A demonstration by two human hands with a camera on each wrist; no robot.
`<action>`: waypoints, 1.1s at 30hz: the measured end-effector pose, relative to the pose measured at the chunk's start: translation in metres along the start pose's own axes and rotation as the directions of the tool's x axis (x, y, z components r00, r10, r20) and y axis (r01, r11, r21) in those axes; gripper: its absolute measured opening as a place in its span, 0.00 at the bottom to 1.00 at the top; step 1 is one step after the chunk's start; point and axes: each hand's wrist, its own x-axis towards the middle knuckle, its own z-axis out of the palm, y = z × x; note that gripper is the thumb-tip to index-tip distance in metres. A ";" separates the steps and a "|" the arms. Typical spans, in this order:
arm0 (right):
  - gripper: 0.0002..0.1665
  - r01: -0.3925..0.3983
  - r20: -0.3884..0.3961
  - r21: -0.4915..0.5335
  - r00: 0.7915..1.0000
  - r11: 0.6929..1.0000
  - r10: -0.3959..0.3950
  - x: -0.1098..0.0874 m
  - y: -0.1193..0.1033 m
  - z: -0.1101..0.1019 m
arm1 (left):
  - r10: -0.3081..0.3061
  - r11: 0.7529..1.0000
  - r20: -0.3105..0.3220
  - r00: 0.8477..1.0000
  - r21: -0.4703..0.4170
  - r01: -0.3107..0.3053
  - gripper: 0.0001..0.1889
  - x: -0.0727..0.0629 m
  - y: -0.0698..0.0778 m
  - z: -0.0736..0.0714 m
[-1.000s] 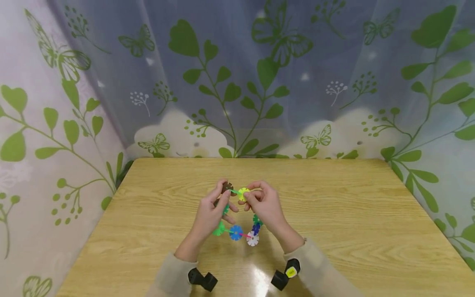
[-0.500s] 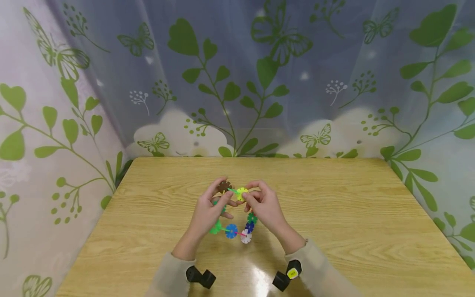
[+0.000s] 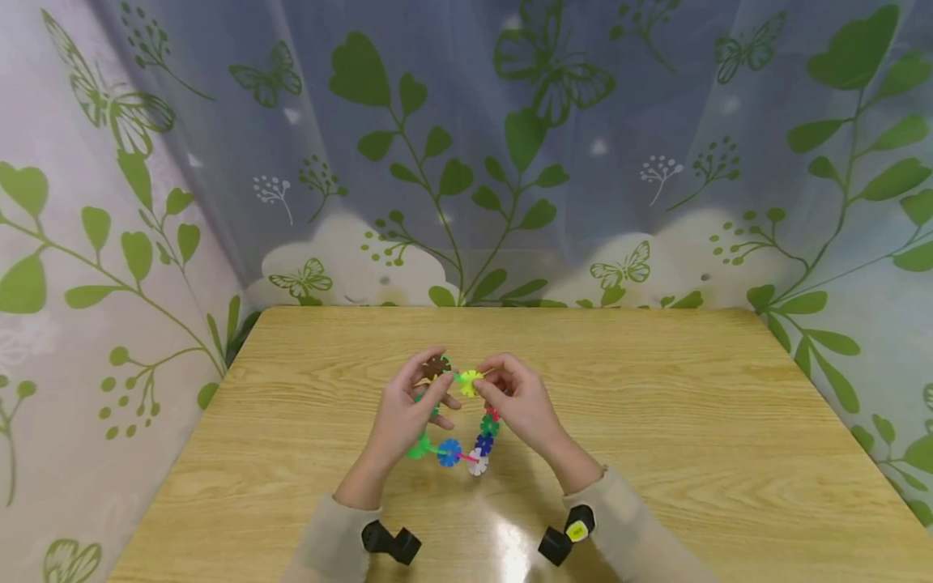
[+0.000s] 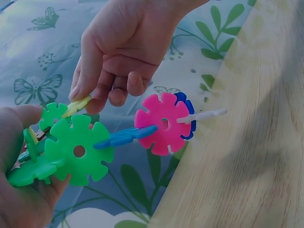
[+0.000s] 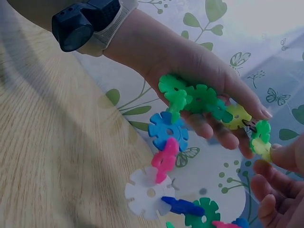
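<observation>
A chain of notched plastic snowflake discs hangs between the two hands above the table. My left hand (image 3: 408, 405) holds its upper left end, thumb and fingers around the brown disc (image 3: 437, 366) and the green disc (image 5: 261, 130) joined to it. More green discs (image 5: 202, 97) lie along that palm. My right hand (image 3: 526, 405) pinches a yellow disc (image 3: 470, 383), which touches the green disc. Below hang a blue disc (image 3: 449, 453), a pink disc (image 4: 164, 123), a white disc (image 5: 149, 194) and a dark blue disc (image 3: 484, 443). My right fingers partly hide the chain's right end.
The wood-grain table (image 3: 656, 405) spreads under both hands. Behind it and at the sides hangs a curtain (image 3: 466, 162) printed with leaves and butterflies. Small black cameras (image 3: 557, 546) are strapped to both wrists.
Both hands have shifted slightly left, and the hanging discs have swung left with them. The yellow disc has tilted a little in my right fingers, and a pink disc now shows beneath that hand.
</observation>
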 end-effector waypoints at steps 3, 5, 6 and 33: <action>0.06 0.001 -0.011 -0.019 1.000 1.000 -0.001 0.004 0.014 -0.002 | -0.008 1.000 -0.028 1.000 -0.014 0.008 0.21 0.001 -0.010 -0.004; 0.07 0.001 -0.018 -0.023 1.000 1.000 -0.001 0.006 0.019 -0.003 | -0.009 1.000 -0.049 0.999 -0.020 0.008 0.21 0.001 -0.017 -0.008; 0.07 -0.004 -0.020 -0.021 1.000 1.000 0.003 0.007 0.020 -0.004 | -0.008 1.000 -0.058 0.998 -0.022 0.007 0.21 0.002 -0.020 -0.010; 0.07 -0.071 -0.080 -0.066 0.995 0.995 0.066 0.044 0.071 -0.002 | 0.046 0.999 -0.101 0.994 0.015 -0.045 0.24 -0.006 -0.023 -0.031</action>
